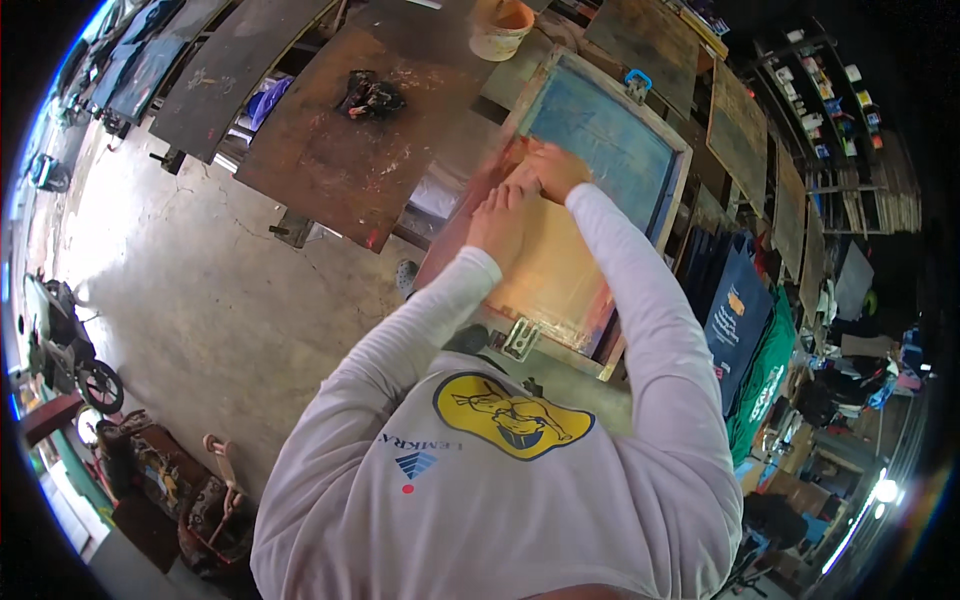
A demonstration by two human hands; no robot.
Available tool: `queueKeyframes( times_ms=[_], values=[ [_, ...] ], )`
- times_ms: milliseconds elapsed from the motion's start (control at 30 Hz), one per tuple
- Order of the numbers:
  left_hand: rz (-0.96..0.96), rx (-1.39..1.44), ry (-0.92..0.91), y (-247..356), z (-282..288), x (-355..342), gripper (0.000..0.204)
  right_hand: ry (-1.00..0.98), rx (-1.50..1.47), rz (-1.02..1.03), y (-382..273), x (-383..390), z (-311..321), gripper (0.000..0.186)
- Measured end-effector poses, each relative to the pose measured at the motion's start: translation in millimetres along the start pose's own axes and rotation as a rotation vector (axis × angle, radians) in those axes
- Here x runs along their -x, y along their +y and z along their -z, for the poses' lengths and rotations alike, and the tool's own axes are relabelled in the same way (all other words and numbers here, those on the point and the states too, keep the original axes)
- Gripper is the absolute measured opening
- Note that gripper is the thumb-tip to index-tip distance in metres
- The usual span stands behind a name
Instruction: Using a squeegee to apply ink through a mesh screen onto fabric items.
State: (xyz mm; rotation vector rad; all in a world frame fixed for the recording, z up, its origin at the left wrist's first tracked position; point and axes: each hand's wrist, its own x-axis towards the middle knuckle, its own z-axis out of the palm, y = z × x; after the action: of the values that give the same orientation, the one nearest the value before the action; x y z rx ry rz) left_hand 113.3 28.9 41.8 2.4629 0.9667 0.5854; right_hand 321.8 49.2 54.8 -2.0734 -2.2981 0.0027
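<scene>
A wooden-framed printing screen [685, 175] lies at an angle in front of me, its mesh blue on the far part and tan-yellow on the near part. My left hand [497, 225] is at the screen's left side, fingers together and bent downward. Just beyond it, my right hand [558, 172] reaches across the mesh, its fingers curled near a reddish-orange stained patch [508, 155]. Both hands look closed, but whatever lies under the fingers is hidden and slightly blurred. A metal hinge clamp [520, 340] sits at the near edge, and a blue clamp [637, 82] at the far edge.
Left of the screen, a stained brown board [330, 150] bears a crumpled dark cloth [370, 96]. An orange-rimmed bucket [501, 30] stands beyond. More boards [740, 130] line the right, above hanging dark blue [738, 310] and green fabric [765, 380]. A motorcycle [65, 340] is far left.
</scene>
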Motion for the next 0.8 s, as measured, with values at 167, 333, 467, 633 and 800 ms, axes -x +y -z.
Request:
queueKeyframes(
  times_ms=[167, 333, 467, 633, 800],
  values=[
    [-0.041, 0.049, -0.06, -14.0, 9.0, -2.3, 0.043, -0.147, 0.071, -0.058, -16.0, 15.1, 18.7, 0.015],
    [-0.025, 0.042, -0.345, 5.8, 28.7, 52.7, 0.041, -0.29, -0.044, -0.206, -63.2, 99.2, 37.5, 0.015],
    [-0.047, 0.129, -0.237, 18.7, 35.0, 95.9, 0.047, -0.336, -0.044, -0.18, -83.8, 123.8, 37.6, 0.014],
    [0.0, 0.033, -0.182, 24.2, 58.9, 69.1, 0.047, -0.288, 0.001, -0.136, -76.2, 79.3, 39.1, 0.017],
    [0.078, -0.001, -0.002, 6.3, 39.8, 88.2, 0.048, -0.091, 0.009, 0.031, -82.9, 50.1, 7.4, 0.014]
  ],
)
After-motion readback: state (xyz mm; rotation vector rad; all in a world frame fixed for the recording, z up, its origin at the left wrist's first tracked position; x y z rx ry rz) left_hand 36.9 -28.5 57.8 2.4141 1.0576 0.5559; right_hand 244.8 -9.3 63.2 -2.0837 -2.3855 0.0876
